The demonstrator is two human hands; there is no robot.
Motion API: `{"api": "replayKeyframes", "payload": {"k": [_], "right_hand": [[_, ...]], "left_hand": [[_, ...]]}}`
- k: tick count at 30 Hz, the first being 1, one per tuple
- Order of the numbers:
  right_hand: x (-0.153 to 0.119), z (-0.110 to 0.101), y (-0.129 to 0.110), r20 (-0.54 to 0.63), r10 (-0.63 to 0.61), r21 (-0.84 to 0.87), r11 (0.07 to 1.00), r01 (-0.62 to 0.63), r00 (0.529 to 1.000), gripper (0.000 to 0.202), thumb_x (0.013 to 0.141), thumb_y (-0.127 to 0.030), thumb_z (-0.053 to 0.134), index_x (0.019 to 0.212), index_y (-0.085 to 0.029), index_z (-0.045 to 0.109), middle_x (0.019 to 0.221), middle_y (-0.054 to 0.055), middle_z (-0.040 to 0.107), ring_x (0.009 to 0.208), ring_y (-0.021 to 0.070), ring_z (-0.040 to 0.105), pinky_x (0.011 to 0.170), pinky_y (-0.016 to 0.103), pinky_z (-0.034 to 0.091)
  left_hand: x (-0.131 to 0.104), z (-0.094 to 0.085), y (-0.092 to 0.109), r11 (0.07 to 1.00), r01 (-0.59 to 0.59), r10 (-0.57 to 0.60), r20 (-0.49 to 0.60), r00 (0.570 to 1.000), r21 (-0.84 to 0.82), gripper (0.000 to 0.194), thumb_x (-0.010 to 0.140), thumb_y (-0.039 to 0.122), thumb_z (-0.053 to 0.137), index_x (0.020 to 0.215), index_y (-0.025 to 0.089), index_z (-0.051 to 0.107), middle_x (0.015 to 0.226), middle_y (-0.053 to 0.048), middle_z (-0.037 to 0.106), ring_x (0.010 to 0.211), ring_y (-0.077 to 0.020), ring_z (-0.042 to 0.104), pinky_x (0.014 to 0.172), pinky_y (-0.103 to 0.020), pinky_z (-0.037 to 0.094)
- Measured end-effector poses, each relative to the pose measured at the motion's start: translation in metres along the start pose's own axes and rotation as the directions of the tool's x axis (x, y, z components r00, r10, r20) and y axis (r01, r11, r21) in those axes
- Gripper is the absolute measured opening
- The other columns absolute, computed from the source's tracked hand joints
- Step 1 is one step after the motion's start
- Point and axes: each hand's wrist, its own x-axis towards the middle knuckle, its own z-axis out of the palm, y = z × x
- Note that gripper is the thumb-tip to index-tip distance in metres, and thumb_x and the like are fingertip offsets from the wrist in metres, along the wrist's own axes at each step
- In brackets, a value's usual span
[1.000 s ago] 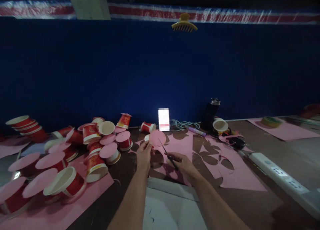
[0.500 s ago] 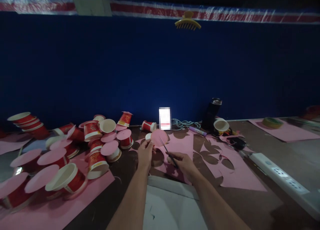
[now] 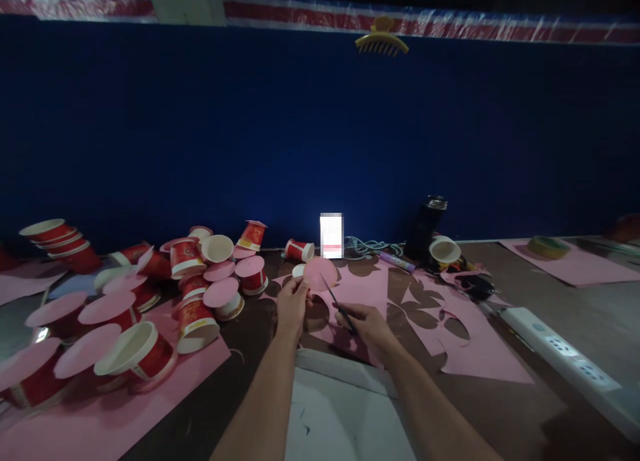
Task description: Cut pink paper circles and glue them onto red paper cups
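Note:
Between the thumb and fingers of my left hand (image 3: pixel 294 302) is a round pink paper disc (image 3: pixel 319 273), held up above the table. My right hand (image 3: pixel 367 324) is closed around a pair of dark-handled scissors (image 3: pixel 342 309), with the blades pointing up and left over the disc's lower right part. Whether the blades bite into its edge, I cannot tell. Beneath both hands lies a pink paper sheet (image 3: pixel 363 294) with round holes cut from it. A white round piece (image 3: pixel 298 271) shows just behind my left hand.
Red paper cups (image 3: pixel 250 274), several topped with pink discs, crowd the left side. Behind my hands stands a bright white screen (image 3: pixel 331 236). To the right are a dark flask (image 3: pixel 426 227), a purple tube (image 3: pixel 397 261), cut pink scraps (image 3: pixel 483 351), a power strip (image 3: pixel 560 351) and a tape roll (image 3: pixel 548 247).
The view has shifted slightly. Both hands keep nearly the same pose, with the disc and scissors still held.

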Motion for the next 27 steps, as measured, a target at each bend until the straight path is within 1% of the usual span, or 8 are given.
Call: {"api": "replayKeyframes", "payload": {"k": [3, 10, 15, 19, 22, 27], "right_hand": [[-0.0007, 0.0008, -0.0008, 0.002, -0.005, 0.005, 1.000, 0.005, 1.000, 0.057, 0.056, -0.043, 0.080, 0.103, -0.011, 0.073, 0.070, 0.005, 0.067, 0.064, 0.0141, 0.055, 0.061, 0.027, 0.043], [-0.0014, 0.0006, -0.0015, 0.029, -0.009, -0.008, 1.000, 0.009, 1.000, 0.055, 0.057, -0.043, 0.079, 0.103, -0.013, 0.073, 0.066, 0.002, 0.065, 0.062, 0.0127, 0.054, 0.060, 0.026, 0.041], [-0.0006, 0.0009, -0.0006, 0.020, -0.013, -0.008, 1.000, 0.013, 1.000, 0.055, 0.057, -0.043, 0.079, 0.101, -0.012, 0.073, 0.066, 0.003, 0.065, 0.061, 0.0122, 0.052, 0.059, 0.026, 0.041], [-0.0012, 0.0018, -0.0013, 0.013, -0.015, -0.021, 1.000, 0.016, 1.000, 0.055, 0.057, -0.042, 0.079, 0.102, -0.011, 0.073, 0.065, 0.002, 0.064, 0.060, 0.0115, 0.050, 0.059, 0.026, 0.039], [-0.0016, 0.0024, -0.0014, 0.018, -0.033, -0.024, 0.999, 0.034, 0.999, 0.054, 0.058, -0.041, 0.078, 0.101, -0.009, 0.073, 0.063, 0.002, 0.062, 0.059, 0.0108, 0.049, 0.058, 0.026, 0.038], [-0.0020, 0.0026, -0.0014, 0.019, -0.047, -0.055, 0.997, 0.048, 0.999, 0.051, 0.059, -0.041, 0.077, 0.101, -0.012, 0.073, 0.063, 0.001, 0.062, 0.059, 0.0110, 0.049, 0.057, 0.025, 0.038]], "left_hand": [[0.0002, -0.0002, 0.0008, 1.000, -0.003, 0.003, 0.004, 1.000, -0.011, 0.033, 0.069, 0.038, 0.063, 0.089, 0.012, 0.067, 0.055, 0.004, 0.053, 0.046, -0.0071, 0.046, 0.043, -0.018, 0.037], [0.0016, -0.0016, -0.0012, 1.000, -0.008, 0.008, 0.011, 1.000, -0.006, 0.033, 0.068, 0.038, 0.064, 0.088, 0.012, 0.068, 0.052, 0.004, 0.051, 0.045, -0.0075, 0.045, 0.042, -0.018, 0.036], [0.0033, -0.0020, -0.0037, 1.000, -0.010, 0.010, 0.003, 1.000, -0.004, 0.030, 0.068, 0.037, 0.063, 0.086, 0.013, 0.067, 0.052, 0.004, 0.051, 0.044, -0.0073, 0.044, 0.041, -0.018, 0.034], [0.0037, -0.0014, -0.0043, 1.000, 0.005, -0.005, -0.002, 1.000, -0.017, 0.029, 0.067, 0.038, 0.064, 0.083, 0.013, 0.067, 0.052, 0.004, 0.051, 0.045, -0.0077, 0.046, 0.042, -0.018, 0.036], [0.0034, -0.0013, -0.0038, 1.000, 0.005, -0.005, 0.000, 1.000, -0.014, 0.030, 0.067, 0.037, 0.063, 0.084, 0.013, 0.067, 0.052, 0.004, 0.051, 0.045, -0.0076, 0.045, 0.042, -0.018, 0.036], [0.0031, -0.0017, -0.0033, 1.000, 0.013, -0.013, -0.011, 1.000, -0.019, 0.032, 0.067, 0.036, 0.064, 0.086, 0.012, 0.068, 0.051, 0.004, 0.051, 0.044, -0.0072, 0.044, 0.041, -0.017, 0.035]]}}
